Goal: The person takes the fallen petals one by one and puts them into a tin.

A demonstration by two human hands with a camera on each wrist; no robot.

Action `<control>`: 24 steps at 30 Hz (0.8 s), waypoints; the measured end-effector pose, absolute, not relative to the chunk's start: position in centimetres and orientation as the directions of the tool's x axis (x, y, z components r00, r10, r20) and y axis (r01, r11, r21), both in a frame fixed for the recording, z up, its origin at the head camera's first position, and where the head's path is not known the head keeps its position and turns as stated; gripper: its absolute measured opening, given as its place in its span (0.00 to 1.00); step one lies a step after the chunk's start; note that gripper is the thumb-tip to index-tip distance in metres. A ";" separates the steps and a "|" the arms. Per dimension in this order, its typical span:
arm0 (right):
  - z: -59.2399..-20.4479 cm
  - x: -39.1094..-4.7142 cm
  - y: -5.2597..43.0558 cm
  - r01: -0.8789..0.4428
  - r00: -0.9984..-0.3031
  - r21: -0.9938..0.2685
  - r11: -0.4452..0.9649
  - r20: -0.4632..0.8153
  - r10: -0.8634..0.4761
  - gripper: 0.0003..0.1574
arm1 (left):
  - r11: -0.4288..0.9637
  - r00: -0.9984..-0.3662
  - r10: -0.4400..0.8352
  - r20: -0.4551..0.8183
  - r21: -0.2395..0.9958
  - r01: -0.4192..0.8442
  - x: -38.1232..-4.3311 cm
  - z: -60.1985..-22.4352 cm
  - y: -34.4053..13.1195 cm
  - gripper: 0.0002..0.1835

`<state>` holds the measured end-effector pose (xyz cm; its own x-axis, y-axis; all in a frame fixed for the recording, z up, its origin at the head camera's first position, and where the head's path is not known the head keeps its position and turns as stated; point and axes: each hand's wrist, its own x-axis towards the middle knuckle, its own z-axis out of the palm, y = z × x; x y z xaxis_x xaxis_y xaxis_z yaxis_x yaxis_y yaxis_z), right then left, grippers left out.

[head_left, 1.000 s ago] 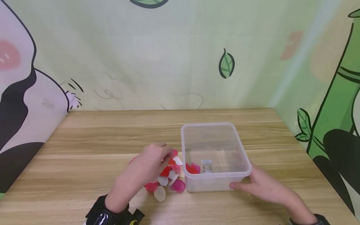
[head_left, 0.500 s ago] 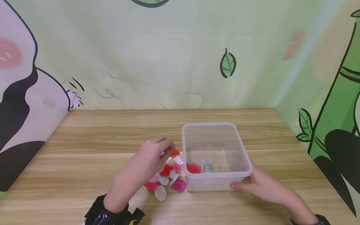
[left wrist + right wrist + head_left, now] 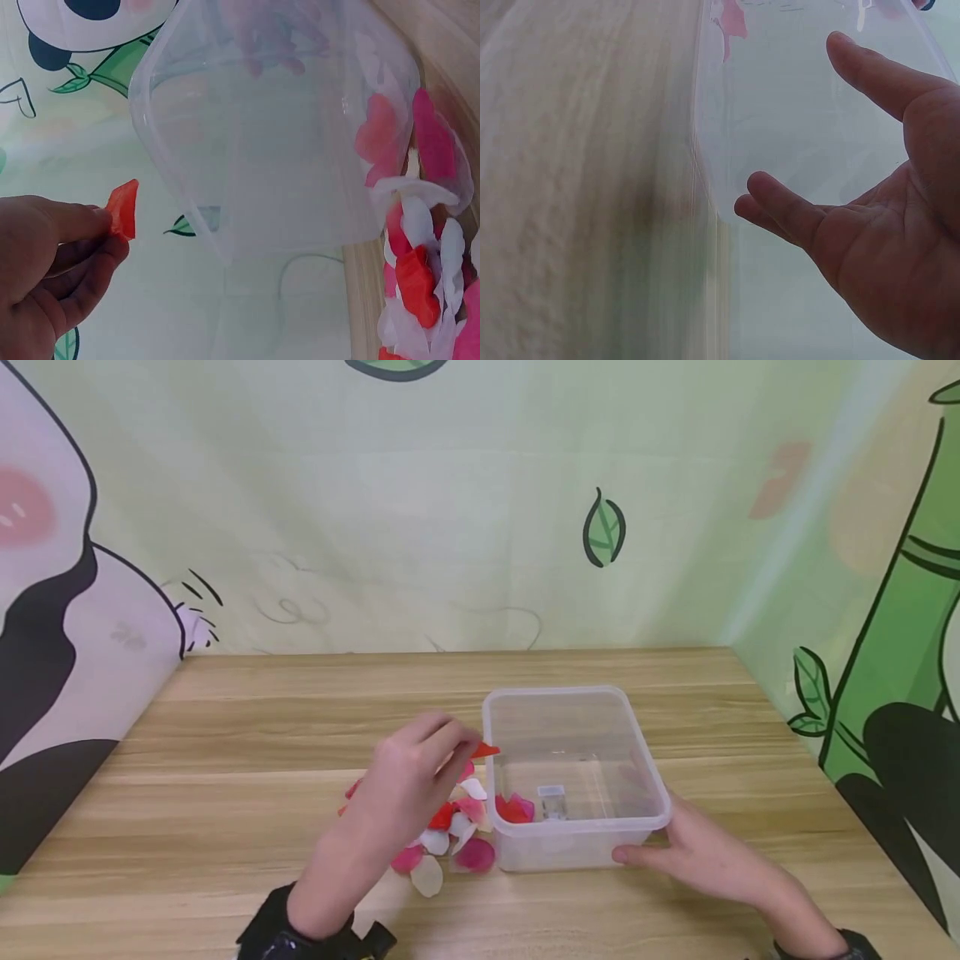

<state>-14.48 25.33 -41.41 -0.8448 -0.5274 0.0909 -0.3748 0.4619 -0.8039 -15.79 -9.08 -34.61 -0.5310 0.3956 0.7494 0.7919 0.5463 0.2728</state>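
Observation:
Between the thumb and fingertips of my left hand (image 3: 412, 777) a red petal (image 3: 124, 210) is pinched. In the head view it hangs by the left rim of a clear plastic box (image 3: 581, 829). Some red and pink petals (image 3: 514, 809) lie inside the box at its front left, beside a small clear rectangular piece (image 3: 552, 802). My right hand (image 3: 708, 852) rests against the box's right side, the thumb near the front wall. The right wrist view shows its fingers (image 3: 784, 206) extended and spread. A loose pile of artificial petals (image 3: 461, 827) lies left of the box, partly hidden by my left hand.
All of this stands on a wood-grain table (image 3: 300, 693). Behind it hangs a pale green backdrop (image 3: 450, 527) with cartoon leaves and panda figures. Both wrists wear black bands (image 3: 292, 935).
My left hand has risen from the petal pile and moved right toward the box rim with a red petal. The right hand and box keep their place.

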 end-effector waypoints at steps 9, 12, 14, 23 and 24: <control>-41.4 -14.5 25.3 -0.373 -0.844 -0.807 0.457 0.091 -0.528 0.60 | 0.519 -0.515 0.385 0.766 0.282 0.807 -15.3 -34.5 -8.1 0.11; -41.4 -14.5 25.3 -0.370 -0.846 -0.809 0.457 0.090 -0.526 0.60 | 0.487 -0.499 0.379 0.779 0.290 0.824 -15.2 -34.5 -7.8 0.11; -41.4 -14.5 25.3 -0.372 -0.846 -0.807 0.459 0.091 -0.525 0.61 | 0.467 -0.489 0.382 0.784 0.293 0.834 -15.1 -34.7 -7.6 0.11; -41.4 -14.4 25.3 -0.378 -0.849 -0.794 0.477 0.093 -0.520 0.62 | 0.419 -0.489 0.469 0.735 0.302 0.856 -14.9 -35.0 -6.8 0.09; -41.4 -14.4 25.3 -0.377 -0.850 -0.793 0.478 0.092 -0.519 0.63 | 0.419 -0.489 0.473 0.733 0.301 0.857 -14.9 -35.1 -6.8 0.09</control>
